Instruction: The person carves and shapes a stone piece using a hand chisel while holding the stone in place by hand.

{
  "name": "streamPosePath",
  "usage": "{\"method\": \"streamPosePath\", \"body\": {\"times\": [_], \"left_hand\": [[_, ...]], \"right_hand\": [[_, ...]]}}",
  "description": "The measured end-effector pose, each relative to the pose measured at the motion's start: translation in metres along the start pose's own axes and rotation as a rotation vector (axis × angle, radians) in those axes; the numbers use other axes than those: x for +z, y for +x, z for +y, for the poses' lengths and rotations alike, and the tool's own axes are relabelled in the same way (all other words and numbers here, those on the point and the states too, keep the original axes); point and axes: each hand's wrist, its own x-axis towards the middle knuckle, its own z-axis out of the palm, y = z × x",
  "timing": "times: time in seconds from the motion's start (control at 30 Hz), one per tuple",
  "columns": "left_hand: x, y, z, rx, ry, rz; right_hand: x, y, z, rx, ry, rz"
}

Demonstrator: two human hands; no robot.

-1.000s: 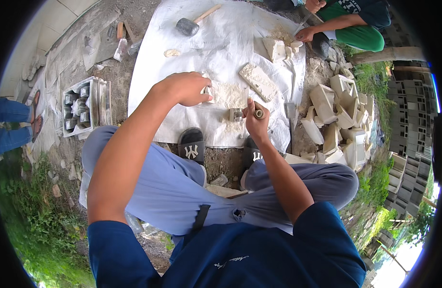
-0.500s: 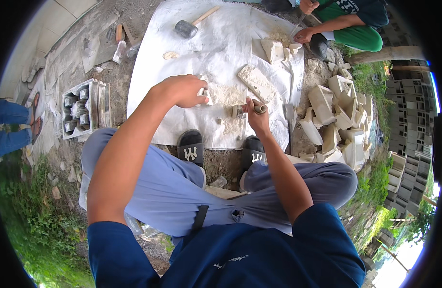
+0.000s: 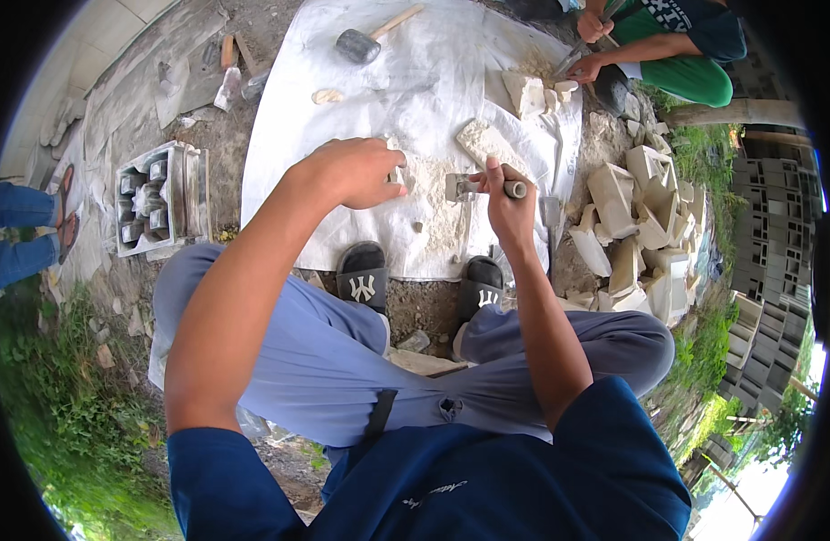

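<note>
Outdoors, on bare dirt, we sat over a white plastic sheet dusted with pale stone powder, our sandals at its near edge. Our left hand was curled over a small pale stone piece, which showed only as a sliver past the fingertips, pinned down against the sheet. Our right hand was clenched around the dark handle of a hammer, whose square metal head pointed toward the left hand, just short of the stone. We judged the stone chalky and brittle: light for its size, stiff, dusty rather than slick, likely to crumble or chip at thin edges, so best gripped across its thick flanks, with fingers clear of the struck face. Beyond the right hand lay a flat rough slab, and farther off a mallet with a wooden handle. Off to the right stood a heap of cut blocks; far beyond it another person's hands worked stone. Left of our left hand sat a grey mould.
</note>
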Motion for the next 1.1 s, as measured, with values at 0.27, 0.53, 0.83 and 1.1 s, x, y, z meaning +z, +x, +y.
{"method": "streamPosePath", "body": {"times": [0.27,0.53,0.83,1.1], "left_hand": [[0.003,0.016,-0.009,-0.024,-0.005,-0.017],[-0.016,0.001,0.007,-0.070,-0.005,-0.068],[-0.013,0.020,0.000,-0.038,-0.005,-0.063],[-0.012,0.033,-0.013,-0.065,-0.040,-0.087]], "right_hand": [[-0.010,0.023,0.076,0.151,-0.270,0.037],[-0.030,0.027,-0.015,-0.005,-0.178,0.235],[0.000,0.020,0.104,0.078,-0.066,0.127],[-0.003,0.036,0.051,0.170,-0.213,0.066]]}}
